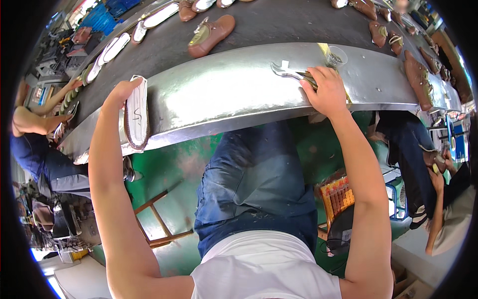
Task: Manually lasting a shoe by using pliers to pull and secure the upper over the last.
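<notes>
My left hand is closed on the far end of a shoe, which shows its pale underside and a thin brown edge. The shoe stands at the metal bench's front left, its near end over the edge. My right hand curls over the handles of steel pincers lying on the bench. Their curved jaws point left; the grip is partly hidden under my fingers. A clear plastic cup with small dark bits inside stands just beyond that hand. A brown shoe lies farther back.
The shiny metal ledge borders a dark conveyor belt. Brown shoes and pale-bottomed shoes line it on both sides. One person works at the left, another at the right. A wooden frame lies on the green floor.
</notes>
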